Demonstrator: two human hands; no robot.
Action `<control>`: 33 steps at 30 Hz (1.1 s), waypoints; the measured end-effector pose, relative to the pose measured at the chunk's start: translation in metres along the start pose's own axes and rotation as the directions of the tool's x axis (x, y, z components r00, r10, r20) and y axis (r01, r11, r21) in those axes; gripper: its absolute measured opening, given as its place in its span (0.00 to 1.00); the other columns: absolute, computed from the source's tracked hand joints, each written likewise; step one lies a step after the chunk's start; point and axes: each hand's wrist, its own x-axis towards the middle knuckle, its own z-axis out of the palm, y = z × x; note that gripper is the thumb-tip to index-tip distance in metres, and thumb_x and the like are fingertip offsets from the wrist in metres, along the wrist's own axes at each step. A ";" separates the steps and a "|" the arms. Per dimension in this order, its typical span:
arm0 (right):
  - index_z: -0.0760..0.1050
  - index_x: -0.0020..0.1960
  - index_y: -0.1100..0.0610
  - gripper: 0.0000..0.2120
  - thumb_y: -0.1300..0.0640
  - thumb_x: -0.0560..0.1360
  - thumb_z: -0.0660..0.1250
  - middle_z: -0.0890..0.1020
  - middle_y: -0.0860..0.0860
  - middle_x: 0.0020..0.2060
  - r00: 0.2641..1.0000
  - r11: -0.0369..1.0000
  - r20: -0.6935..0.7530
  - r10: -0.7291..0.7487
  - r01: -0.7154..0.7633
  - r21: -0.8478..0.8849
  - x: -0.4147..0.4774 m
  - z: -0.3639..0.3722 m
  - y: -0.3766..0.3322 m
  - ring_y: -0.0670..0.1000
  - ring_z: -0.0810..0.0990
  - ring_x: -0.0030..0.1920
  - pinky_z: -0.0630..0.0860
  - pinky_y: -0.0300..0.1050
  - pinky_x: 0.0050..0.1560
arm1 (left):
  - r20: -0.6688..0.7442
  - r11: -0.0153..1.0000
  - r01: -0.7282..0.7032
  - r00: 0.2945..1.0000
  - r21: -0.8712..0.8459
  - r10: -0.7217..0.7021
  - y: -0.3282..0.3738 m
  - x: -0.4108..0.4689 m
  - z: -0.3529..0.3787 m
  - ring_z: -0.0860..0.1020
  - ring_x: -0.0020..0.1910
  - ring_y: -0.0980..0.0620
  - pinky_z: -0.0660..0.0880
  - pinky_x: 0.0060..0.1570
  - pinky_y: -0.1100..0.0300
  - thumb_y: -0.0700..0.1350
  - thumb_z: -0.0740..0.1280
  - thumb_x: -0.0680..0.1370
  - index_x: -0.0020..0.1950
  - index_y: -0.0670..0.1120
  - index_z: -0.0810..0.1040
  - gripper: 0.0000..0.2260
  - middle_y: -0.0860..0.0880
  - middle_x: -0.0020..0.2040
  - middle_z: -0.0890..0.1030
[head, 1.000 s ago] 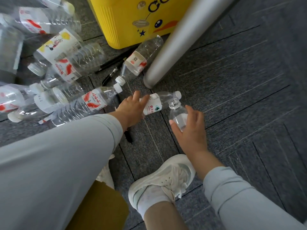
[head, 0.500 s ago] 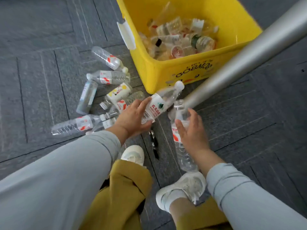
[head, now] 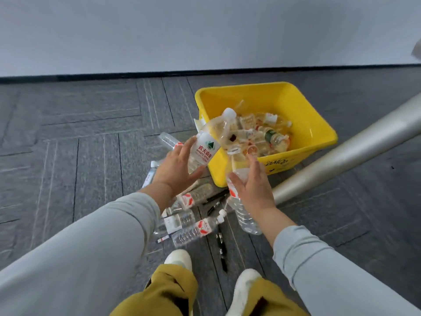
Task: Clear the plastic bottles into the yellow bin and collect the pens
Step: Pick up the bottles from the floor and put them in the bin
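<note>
Pinching a white-labelled bottle (head: 206, 149) between nearly straight fingers (head: 188, 149) and thumb of the left hand (head: 177, 172), cap tipped over the rim of the yellow bin (head: 319, 126). Clasping a red-labelled bottle (head: 246, 217) likewise in the right hand (head: 254, 190), fingers up, just short of the bin. Reaching forward on both grey-sleeved forearms, above pens (head: 216, 197) scattered on the floor (head: 91, 156)

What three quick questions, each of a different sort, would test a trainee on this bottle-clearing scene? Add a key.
1. True or false: the yellow bin already holds bottles.
2. The left hand holds: A a pen; B the Nongfu Spring bottle; C nothing.
3. Fill in: the right hand holds a red-labelled bottle, and a black pen lies on the ____.
Key: 1 true; 2 B; 3 carpet.
</note>
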 end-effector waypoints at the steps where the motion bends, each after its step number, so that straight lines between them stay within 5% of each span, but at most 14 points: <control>1: 0.57 0.74 0.55 0.34 0.42 0.75 0.63 0.65 0.57 0.70 1.000 1.000 -0.006 -0.020 0.020 -0.007 0.013 -0.005 -0.007 0.57 0.65 0.69 0.68 0.54 0.64 | -0.009 1.000 0.011 1.000 -0.009 -0.011 -0.002 0.004 -0.004 0.70 0.65 0.43 0.70 0.61 0.49 0.54 0.65 0.77 0.77 0.51 0.50 0.34 0.44 0.69 0.68; 5: 0.54 0.75 0.56 0.34 0.44 0.76 0.62 0.64 0.58 0.70 0.988 0.990 -0.134 -0.075 0.058 -0.131 0.099 -0.045 -0.039 0.59 0.65 0.68 0.66 0.54 0.64 | -0.053 0.998 0.038 0.998 -0.046 -0.041 0.000 0.028 -0.023 0.71 0.63 0.42 0.71 0.58 0.49 0.54 0.65 0.77 0.77 0.50 0.52 0.34 0.44 0.68 0.69; 9: 0.51 0.76 0.56 0.34 0.45 0.77 0.62 0.62 0.59 0.72 0.966 0.955 -0.257 0.042 -0.114 -0.274 0.163 -0.083 -0.055 0.62 0.65 0.69 0.66 0.57 0.64 | -0.057 0.998 0.031 0.998 -0.049 -0.034 0.011 0.056 -0.041 0.72 0.63 0.44 0.72 0.57 0.50 0.55 0.64 0.77 0.77 0.51 0.51 0.33 0.45 0.69 0.69; 20: 0.51 0.75 0.53 0.32 0.43 0.78 0.59 0.60 0.55 0.74 0.991 0.967 -0.080 0.109 -0.124 -0.223 0.144 -0.071 -0.016 0.57 0.62 0.72 0.66 0.56 0.67 | 0.015 0.999 0.033 0.999 0.027 -0.033 0.051 0.124 -0.033 0.70 0.65 0.45 0.72 0.59 0.50 0.58 0.62 0.77 0.77 0.53 0.48 0.35 0.46 0.69 0.68; 26: 0.52 0.75 0.51 0.32 0.42 0.77 0.60 0.62 0.54 0.73 0.979 0.959 -0.099 0.179 -0.196 -0.204 0.152 -0.107 0.018 0.57 0.64 0.71 0.68 0.57 0.66 | 0.063 1.000 0.009 0.998 -0.015 -0.008 0.115 0.189 -0.004 0.64 0.69 0.41 0.63 0.67 0.48 0.57 0.59 0.79 0.78 0.51 0.44 0.34 0.43 0.72 0.62; 33: 0.54 0.75 0.54 0.31 0.44 0.77 0.60 0.64 0.55 0.72 0.982 0.960 -0.028 0.186 -0.188 -0.206 0.135 -0.104 0.039 0.58 0.65 0.70 0.69 0.55 0.65 | 0.096 0.971 0.003 0.995 0.237 -0.027 0.125 0.167 0.019 0.65 0.68 0.43 0.67 0.63 0.50 0.54 0.58 0.80 0.74 0.46 0.59 0.25 0.43 0.69 0.66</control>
